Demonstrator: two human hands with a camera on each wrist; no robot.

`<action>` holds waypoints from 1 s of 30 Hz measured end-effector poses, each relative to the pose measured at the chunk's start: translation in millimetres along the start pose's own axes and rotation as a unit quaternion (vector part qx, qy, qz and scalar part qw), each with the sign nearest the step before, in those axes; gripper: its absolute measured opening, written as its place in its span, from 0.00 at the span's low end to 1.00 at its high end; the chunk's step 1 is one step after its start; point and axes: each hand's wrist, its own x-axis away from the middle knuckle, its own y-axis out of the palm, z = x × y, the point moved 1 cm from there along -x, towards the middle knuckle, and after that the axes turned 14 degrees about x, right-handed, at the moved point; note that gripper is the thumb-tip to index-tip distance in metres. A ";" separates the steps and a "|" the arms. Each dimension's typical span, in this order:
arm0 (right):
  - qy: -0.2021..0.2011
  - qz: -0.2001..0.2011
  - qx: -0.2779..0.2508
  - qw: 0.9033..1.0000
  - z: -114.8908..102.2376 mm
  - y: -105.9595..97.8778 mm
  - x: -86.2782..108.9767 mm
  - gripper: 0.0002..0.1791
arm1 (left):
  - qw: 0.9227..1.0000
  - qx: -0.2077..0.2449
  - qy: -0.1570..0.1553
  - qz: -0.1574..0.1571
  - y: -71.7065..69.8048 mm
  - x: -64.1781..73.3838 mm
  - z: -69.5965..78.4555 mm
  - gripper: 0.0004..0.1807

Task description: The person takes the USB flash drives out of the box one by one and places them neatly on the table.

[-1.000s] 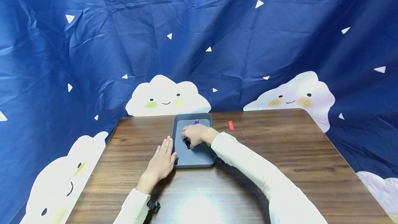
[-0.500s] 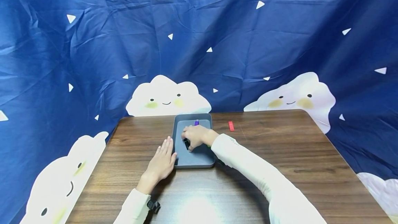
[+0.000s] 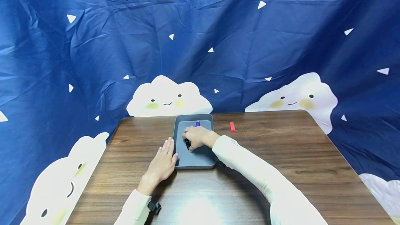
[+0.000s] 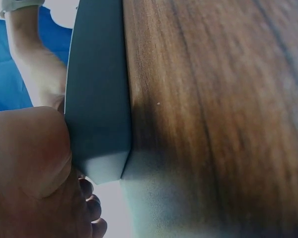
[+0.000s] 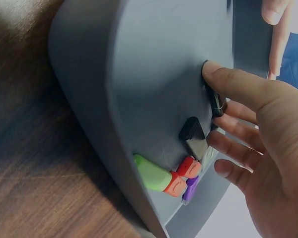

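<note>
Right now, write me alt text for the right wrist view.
A right hand grips a slim black object between thumb and fingers inside a gray tray. Nearby lie a second black object, a green piece, red pieces and a purple piece. The left hand shows partly at upper right, wooden table at left.

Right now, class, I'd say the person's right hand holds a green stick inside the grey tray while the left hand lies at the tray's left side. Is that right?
Not quite: the right hand holds a black stick, not a green one, as the right wrist view shows. It is inside the grey tray, with the left hand at the tray's left side.
</note>
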 end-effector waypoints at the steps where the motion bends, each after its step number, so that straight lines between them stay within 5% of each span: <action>1: -0.001 0.001 0.000 1.000 0.0 -0.2 0.4 0.33 | 1.000 -0.001 0.001 0.001 0.3 0.0 -0.1 0.34; 30: -0.014 0.019 -0.006 1.000 6.4 -5.2 5.0 0.30 | 1.000 -0.020 -0.013 -0.019 -0.3 0.1 1.8 0.35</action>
